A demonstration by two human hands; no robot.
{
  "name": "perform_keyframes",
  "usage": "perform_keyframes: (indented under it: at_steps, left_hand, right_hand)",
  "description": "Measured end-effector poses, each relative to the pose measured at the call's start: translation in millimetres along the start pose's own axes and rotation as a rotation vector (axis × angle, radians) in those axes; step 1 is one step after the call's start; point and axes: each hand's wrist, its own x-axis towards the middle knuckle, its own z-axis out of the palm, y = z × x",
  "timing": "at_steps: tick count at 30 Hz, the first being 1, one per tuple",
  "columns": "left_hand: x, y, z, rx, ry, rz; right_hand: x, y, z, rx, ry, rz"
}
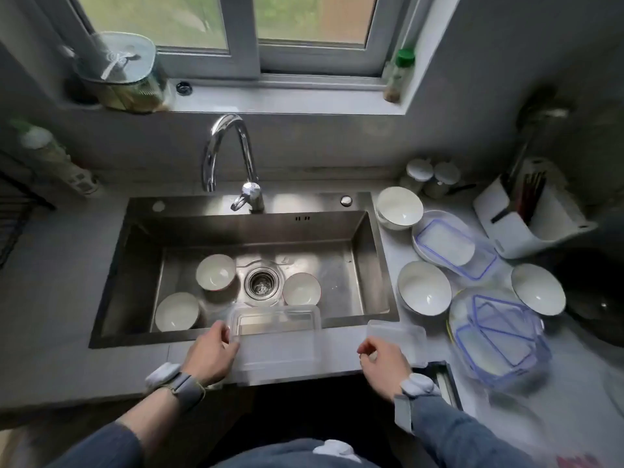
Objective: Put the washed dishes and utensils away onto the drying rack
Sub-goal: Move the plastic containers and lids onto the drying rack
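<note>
Left hand (211, 349) grips clear container (277, 342) at sink (374, 251) front edge, right hand (383, 361) w/ fingers curled, seemingly holding nothing, beside small lid (401, 336); looks like pickup step, next: carry container to the rack (13, 217) far left.

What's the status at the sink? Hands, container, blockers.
Left hand grips clear container at sink's front edge. Right hand loosely curled, holding nothing visible. Three bowls in sink. No blocker seen.

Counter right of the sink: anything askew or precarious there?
Yes. The blue-rimmed lids near the front lie in a loose, tilted heap, crossing each other rather than stacked flat. A bowl sits against that heap. No spill or breakage shows.
</note>
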Motion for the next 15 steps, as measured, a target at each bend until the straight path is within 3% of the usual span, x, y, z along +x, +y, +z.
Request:
perform_keyframes:
  at_steps: [5,15]
  left_hand:
    - [5,12,-1,0.043,-0.078,0.105]
    - [-3,57,6,0.006,-0.149,0.147]
  right_hand:
    - [-29,16,5,0.116,0.19,0.068]
    - [-40,39,-30,0.163,0.346,0.085]
